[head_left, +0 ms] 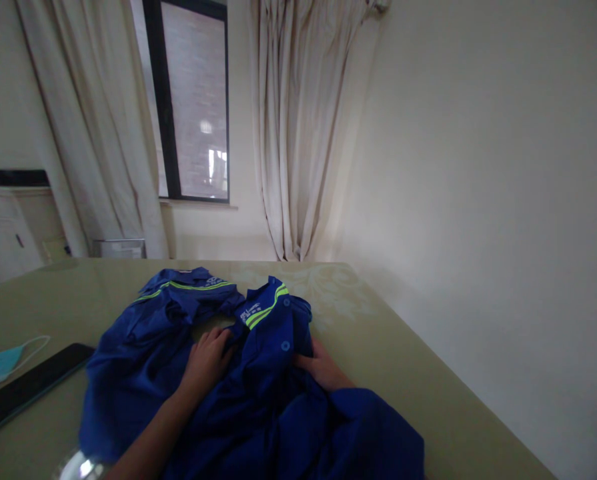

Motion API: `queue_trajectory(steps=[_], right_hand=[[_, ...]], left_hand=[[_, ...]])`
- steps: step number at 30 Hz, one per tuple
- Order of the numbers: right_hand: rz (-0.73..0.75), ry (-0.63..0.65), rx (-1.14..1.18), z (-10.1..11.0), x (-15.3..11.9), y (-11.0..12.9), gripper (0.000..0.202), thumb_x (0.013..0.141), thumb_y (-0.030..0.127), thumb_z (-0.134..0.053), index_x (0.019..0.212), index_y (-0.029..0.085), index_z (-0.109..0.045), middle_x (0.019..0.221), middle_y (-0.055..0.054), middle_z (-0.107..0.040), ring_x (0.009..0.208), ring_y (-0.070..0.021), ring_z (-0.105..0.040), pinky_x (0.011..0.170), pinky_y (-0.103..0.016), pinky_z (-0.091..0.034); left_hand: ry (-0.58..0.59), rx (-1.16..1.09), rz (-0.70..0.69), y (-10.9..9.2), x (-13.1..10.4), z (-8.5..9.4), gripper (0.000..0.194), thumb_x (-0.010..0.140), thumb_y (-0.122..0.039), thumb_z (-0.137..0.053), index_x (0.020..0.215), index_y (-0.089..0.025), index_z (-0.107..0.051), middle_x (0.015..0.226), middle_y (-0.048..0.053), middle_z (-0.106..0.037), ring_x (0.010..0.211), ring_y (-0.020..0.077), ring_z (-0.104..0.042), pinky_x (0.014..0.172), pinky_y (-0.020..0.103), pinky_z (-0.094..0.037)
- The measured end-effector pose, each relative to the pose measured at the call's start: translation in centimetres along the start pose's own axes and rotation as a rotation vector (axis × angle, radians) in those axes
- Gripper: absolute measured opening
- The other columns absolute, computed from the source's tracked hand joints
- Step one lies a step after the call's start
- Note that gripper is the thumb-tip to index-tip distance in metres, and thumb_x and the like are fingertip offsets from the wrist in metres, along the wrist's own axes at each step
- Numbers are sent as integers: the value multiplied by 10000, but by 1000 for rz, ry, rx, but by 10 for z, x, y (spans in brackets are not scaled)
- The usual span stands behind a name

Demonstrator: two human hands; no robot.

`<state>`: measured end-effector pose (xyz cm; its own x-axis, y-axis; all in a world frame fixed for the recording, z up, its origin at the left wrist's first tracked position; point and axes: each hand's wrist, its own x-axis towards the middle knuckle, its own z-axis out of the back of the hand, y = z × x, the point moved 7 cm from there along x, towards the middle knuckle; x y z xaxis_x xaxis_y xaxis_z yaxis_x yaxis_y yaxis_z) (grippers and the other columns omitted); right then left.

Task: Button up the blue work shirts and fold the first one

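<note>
Pale curtains [303, 120] hang beside a dark-framed window [195, 107], and a light cabinet [5, 223] is cut off by the left edge of the view. Below them stretches a greenish table [373, 333], its near side out of sight under a spread of blue cloth. At the lower left a shiny object [82, 467] is too cropped to identify; a dark slab [33, 387] and a light-blue face mask [1, 365] are also cut off. The blue garment [258, 360], with yellow-green stripes and white print too small to read, lies rumpled on the table, under the left hand and against the right. The person's left hand [208, 357] rests palm down on it, fingers loosely bent near the striped part; its thumb is hidden, so whether it grips cannot be told. Just below a button, the right hand [324, 368] is closed on the buttoned edge, some fingers behind the fabric, its forearm covered by blue cloth
</note>
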<state>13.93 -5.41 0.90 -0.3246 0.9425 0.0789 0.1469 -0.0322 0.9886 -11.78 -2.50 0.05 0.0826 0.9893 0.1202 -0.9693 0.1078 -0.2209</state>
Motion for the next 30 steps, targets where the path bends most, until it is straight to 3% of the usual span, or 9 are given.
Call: queue_trajectory(steps=[18, 21, 23, 25, 27, 30], right_hand=[[37, -16, -52, 0, -1, 7, 674, 670, 464, -891, 1277, 274, -667, 1261, -68, -720, 1207, -336, -643, 1120, -548, -422], [14, -22, -70, 1, -1, 4, 696, 680, 472, -879, 1303, 266, -649, 1259, -74, -720, 1222, -343, -633, 1097, -559, -443], [30, -31, -96, 2, 1, 1, 673, 696, 473, -859, 1299, 259, -652, 1269, -81, -715, 1233, -345, -626, 1096, -558, -443], [104, -74, -145, 8, 5, 2, 643, 730, 461, -821, 1318, 270, -644, 1332, -83, -681, 1281, -337, -593, 1121, -546, -419], [198, -170, -232, 20, 7, 4, 611, 773, 422, -758, 1353, 286, -626, 1398, -72, -636, 1345, -317, -538, 1162, -524, -374], [242, -442, -353, 52, 7, 5, 563, 781, 336, -652, 1339, 266, -646, 1397, -65, -633, 1378, -296, -500, 1206, -500, -310]], left_hand=[[-37, -4, -12, 2, -1, -1, 276, 967, -277, -480, 1195, -220, -625, 1226, 107, -635, 1168, 300, -578, 925, 412, -475], [-83, -59, -23, -6, -6, 5, 273, 968, -254, -467, 1188, -213, -624, 1231, 111, -659, 1170, 285, -603, 963, 404, -478], [-147, -158, -22, -15, -7, 23, 272, 988, -265, -425, 1186, -227, -608, 1223, 95, -681, 1132, 258, -644, 956, 377, -494], [-276, -280, 9, -20, -3, 58, 265, 1006, -315, -394, 1165, -244, -593, 1160, 68, -709, 1049, 246, -688, 905, 361, -523], [-517, -374, 78, -13, 3, 110, 266, 995, -349, -418, 1158, -221, -585, 1071, 66, -722, 994, 256, -703, 893, 377, -537], [-945, -430, 301, 26, 8, 188, 349, 995, -339, -421, 1250, -134, -541, 1147, 118, -688, 1073, 297, -669, 966, 481, -522]])
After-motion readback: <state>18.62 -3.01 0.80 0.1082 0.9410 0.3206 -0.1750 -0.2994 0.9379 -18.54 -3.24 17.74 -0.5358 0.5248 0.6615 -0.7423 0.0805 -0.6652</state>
